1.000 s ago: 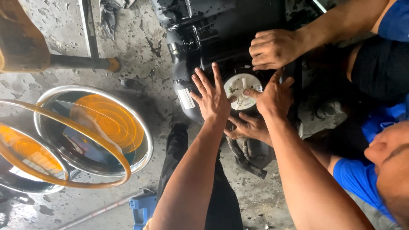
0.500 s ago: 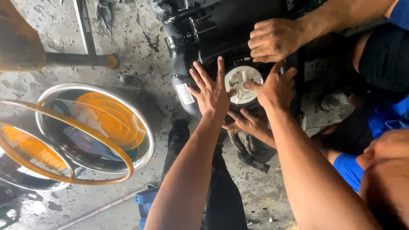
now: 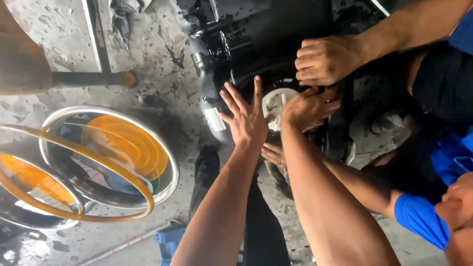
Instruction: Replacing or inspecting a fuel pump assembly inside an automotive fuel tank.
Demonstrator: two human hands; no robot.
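White round part — under right hand

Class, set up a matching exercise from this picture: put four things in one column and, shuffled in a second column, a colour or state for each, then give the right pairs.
1. left hand
2. right hand
3. round disc
4. hose loop

A. amber, see-through
B. fingers spread wide
C. white
D. fingers curled on the disc's edge

Pairs: 1-B, 2-D, 3-C, 4-A
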